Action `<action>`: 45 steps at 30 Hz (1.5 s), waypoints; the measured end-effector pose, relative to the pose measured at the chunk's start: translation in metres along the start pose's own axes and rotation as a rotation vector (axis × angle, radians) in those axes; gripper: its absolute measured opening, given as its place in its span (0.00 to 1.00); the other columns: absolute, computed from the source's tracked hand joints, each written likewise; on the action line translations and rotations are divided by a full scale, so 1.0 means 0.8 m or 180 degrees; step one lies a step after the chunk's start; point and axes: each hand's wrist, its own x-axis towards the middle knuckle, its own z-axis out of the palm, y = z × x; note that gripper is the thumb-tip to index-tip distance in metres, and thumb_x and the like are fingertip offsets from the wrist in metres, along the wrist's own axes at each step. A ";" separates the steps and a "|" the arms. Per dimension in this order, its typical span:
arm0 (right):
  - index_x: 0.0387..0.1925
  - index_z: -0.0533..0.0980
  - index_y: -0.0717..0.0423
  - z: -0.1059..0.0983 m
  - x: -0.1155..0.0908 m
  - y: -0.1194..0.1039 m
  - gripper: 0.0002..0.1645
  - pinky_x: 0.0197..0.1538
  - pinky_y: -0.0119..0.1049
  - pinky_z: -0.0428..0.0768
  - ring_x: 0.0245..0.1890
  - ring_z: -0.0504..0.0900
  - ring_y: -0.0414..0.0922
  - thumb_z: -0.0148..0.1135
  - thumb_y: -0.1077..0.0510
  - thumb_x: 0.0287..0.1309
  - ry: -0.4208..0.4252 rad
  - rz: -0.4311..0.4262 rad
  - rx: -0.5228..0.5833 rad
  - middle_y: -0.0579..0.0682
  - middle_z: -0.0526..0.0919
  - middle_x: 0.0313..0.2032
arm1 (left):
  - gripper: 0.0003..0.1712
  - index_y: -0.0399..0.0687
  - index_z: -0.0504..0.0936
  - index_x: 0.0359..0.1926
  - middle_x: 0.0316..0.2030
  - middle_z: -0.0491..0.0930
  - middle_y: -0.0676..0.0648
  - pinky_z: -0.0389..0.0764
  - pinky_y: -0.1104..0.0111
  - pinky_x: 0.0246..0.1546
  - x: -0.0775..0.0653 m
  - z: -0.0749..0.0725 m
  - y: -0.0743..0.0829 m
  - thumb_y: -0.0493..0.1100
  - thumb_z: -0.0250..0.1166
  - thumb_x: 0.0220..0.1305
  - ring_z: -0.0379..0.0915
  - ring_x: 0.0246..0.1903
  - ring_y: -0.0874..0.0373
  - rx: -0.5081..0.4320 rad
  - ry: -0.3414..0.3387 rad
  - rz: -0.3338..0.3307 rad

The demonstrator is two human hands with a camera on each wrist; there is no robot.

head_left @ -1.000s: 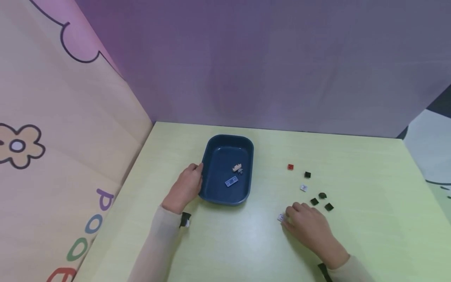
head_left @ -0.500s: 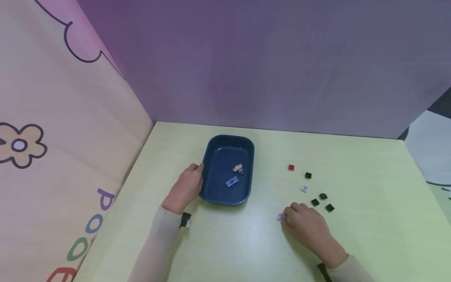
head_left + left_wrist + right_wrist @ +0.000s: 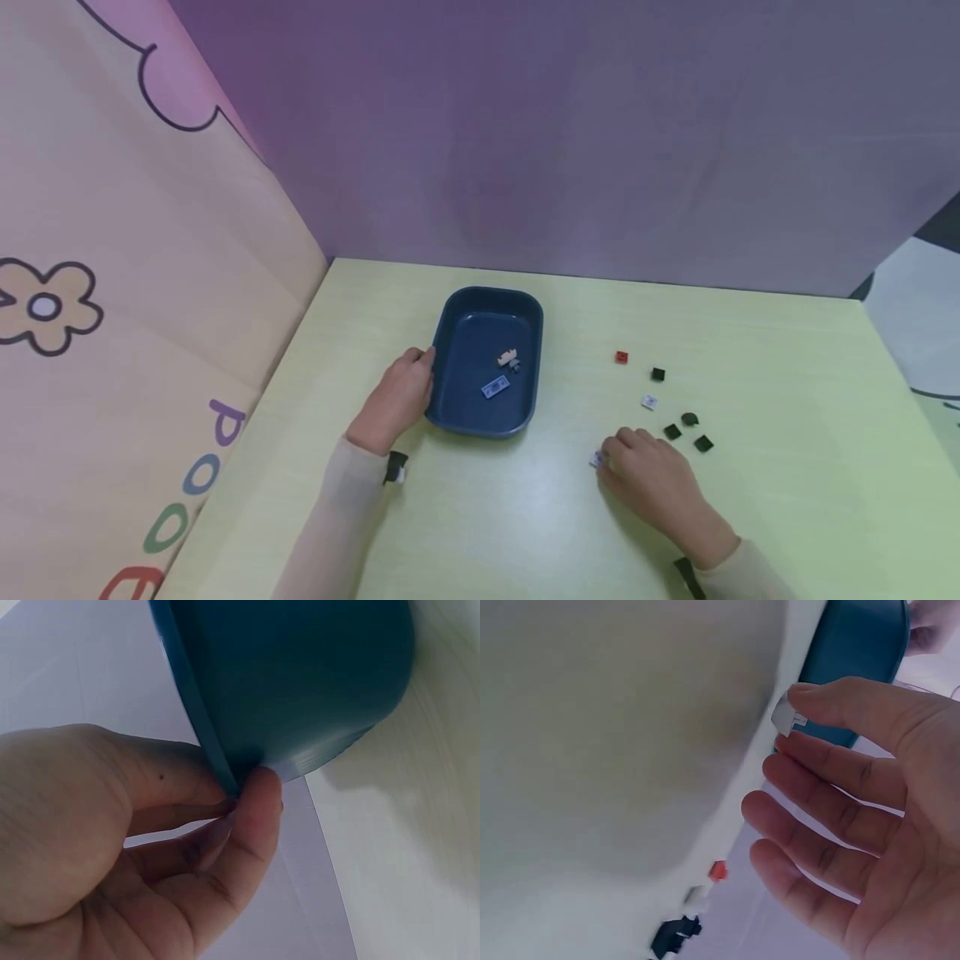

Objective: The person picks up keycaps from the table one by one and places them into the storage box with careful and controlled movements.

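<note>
With thumb and fingers, my left hand (image 3: pixel 393 400) pinches the left rim of a dark blue plastic tray (image 3: pixel 472 329); the left wrist view shows the rim (image 3: pixel 199 712) between them. Three small pieces lie inside the tray: a light blue rectangular tile (image 3: pixel 495 387), a pale pink piece (image 3: pixel 507 357) and a little grey one (image 3: pixel 514 366). To the right of the tray, my right hand (image 3: pixel 656 483) pinches a small white square toy brick plate (image 3: pixel 784 715) between thumb and index finger, low over the table. Its other fingers (image 3: pixel 817 847) are loosely bent.
Loose pieces lie on the pale table (image 3: pixel 525 517) beyond my right hand: a red one (image 3: pixel 622 357), a white one (image 3: pixel 649 402), a round dark one (image 3: pixel 689 419) and several black ones (image 3: pixel 658 374). A purple backdrop (image 3: pixel 525 150) rises behind, a patterned sheet (image 3: pixel 187 275) at left.
My right hand has shifted very slightly left with the white plate between its fingers. The left hand keeps its hold on the tray rim.
</note>
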 end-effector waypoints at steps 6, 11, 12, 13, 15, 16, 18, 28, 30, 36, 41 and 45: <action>0.34 0.84 0.55 -0.023 0.028 -0.002 0.13 0.27 0.33 0.78 0.28 0.77 0.43 0.79 0.58 0.46 0.0206 -0.0151 0.0020 0.47 0.81 0.32 | 0.25 0.20 0.69 0.63 0.48 0.76 0.30 0.83 0.56 0.47 0.001 -0.002 0.001 0.29 0.60 0.68 0.78 0.47 0.41 -0.0002 -0.0036 -0.0026; 0.36 0.84 0.56 -0.047 0.071 -0.016 0.12 0.25 0.35 0.78 0.29 0.78 0.45 0.77 0.55 0.51 0.0319 -0.0258 0.0021 0.48 0.82 0.33 | 0.25 0.20 0.69 0.64 0.49 0.76 0.30 0.82 0.56 0.48 0.001 -0.003 0.001 0.30 0.60 0.68 0.77 0.48 0.40 -0.0008 -0.0075 -0.0069; 0.36 0.84 0.56 -0.049 0.080 -0.019 0.12 0.26 0.35 0.78 0.30 0.79 0.46 0.77 0.55 0.52 0.0313 -0.0268 0.0030 0.49 0.82 0.33 | 0.25 0.20 0.69 0.63 0.49 0.76 0.30 0.82 0.55 0.48 0.001 -0.003 0.001 0.29 0.59 0.68 0.77 0.48 0.40 -0.0008 -0.0078 -0.0074; 0.37 0.84 0.55 -0.051 0.088 -0.022 0.12 0.26 0.36 0.79 0.30 0.79 0.46 0.76 0.54 0.52 0.0297 -0.0274 0.0038 0.49 0.82 0.34 | 0.25 0.20 0.69 0.64 0.49 0.76 0.30 0.82 0.55 0.48 0.001 -0.003 0.001 0.30 0.59 0.68 0.77 0.48 0.40 -0.0007 -0.0080 -0.0076; 0.37 0.84 0.55 -0.051 0.104 -0.027 0.12 0.27 0.36 0.80 0.31 0.80 0.46 0.75 0.54 0.54 0.0345 -0.0337 0.0081 0.48 0.82 0.34 | 0.25 0.20 0.69 0.63 0.49 0.76 0.30 0.82 0.55 0.48 0.001 -0.003 0.001 0.30 0.59 0.68 0.77 0.48 0.40 -0.0008 -0.0080 -0.0076; 0.37 0.84 0.55 -0.050 0.110 -0.030 0.12 0.27 0.36 0.80 0.32 0.80 0.46 0.75 0.53 0.55 0.0345 -0.0356 0.0104 0.48 0.82 0.34 | 0.25 0.20 0.69 0.63 0.49 0.76 0.30 0.82 0.55 0.48 0.001 -0.003 0.001 0.30 0.59 0.68 0.77 0.48 0.40 -0.0007 -0.0086 -0.0077; 0.38 0.85 0.55 -0.048 0.122 -0.035 0.12 0.28 0.36 0.80 0.32 0.79 0.45 0.74 0.53 0.56 0.0330 -0.0386 0.0134 0.47 0.81 0.34 | 0.25 0.21 0.69 0.64 0.49 0.76 0.30 0.82 0.56 0.48 0.002 -0.004 0.002 0.30 0.59 0.69 0.77 0.48 0.40 -0.0021 -0.0100 -0.0082; 0.41 0.84 0.57 -0.040 0.144 -0.043 0.13 0.28 0.37 0.80 0.32 0.78 0.45 0.71 0.52 0.59 0.0249 -0.0284 0.0205 0.49 0.80 0.35 | 0.25 0.21 0.69 0.64 0.50 0.76 0.30 0.82 0.56 0.48 0.001 -0.002 0.003 0.30 0.59 0.69 0.78 0.48 0.41 -0.0041 -0.0078 -0.0090; 0.43 0.84 0.57 -0.040 0.143 -0.041 0.15 0.30 0.38 0.82 0.35 0.80 0.47 0.70 0.51 0.60 0.0221 -0.0224 0.0223 0.51 0.81 0.37 | 0.25 0.21 0.69 0.64 0.49 0.76 0.30 0.82 0.56 0.48 0.001 -0.001 0.002 0.29 0.59 0.69 0.78 0.48 0.41 -0.0035 -0.0067 -0.0088; 0.45 0.83 0.58 -0.042 0.136 -0.013 0.16 0.34 0.42 0.85 0.40 0.82 0.50 0.71 0.52 0.60 0.0211 -0.0039 0.0253 0.53 0.83 0.41 | 0.25 0.20 0.70 0.63 0.49 0.76 0.30 0.83 0.56 0.47 0.001 0.000 0.001 0.29 0.60 0.68 0.78 0.47 0.41 0.0003 -0.0038 -0.0058; 0.45 0.83 0.61 -0.037 0.129 0.040 0.14 0.33 0.45 0.84 0.38 0.82 0.52 0.70 0.56 0.61 0.0188 0.0157 0.0313 0.56 0.83 0.40 | 0.24 0.20 0.70 0.62 0.48 0.76 0.30 0.83 0.56 0.46 0.000 0.000 0.001 0.29 0.60 0.68 0.78 0.47 0.41 -0.0019 -0.0004 -0.0042; 0.45 0.82 0.62 -0.032 0.123 0.079 0.13 0.32 0.47 0.83 0.35 0.81 0.51 0.68 0.59 0.61 0.0047 0.0394 0.0415 0.56 0.81 0.38 | 0.24 0.20 0.71 0.62 0.48 0.77 0.30 0.83 0.56 0.46 0.001 0.001 0.001 0.29 0.60 0.68 0.78 0.46 0.41 -0.0013 0.0012 -0.0031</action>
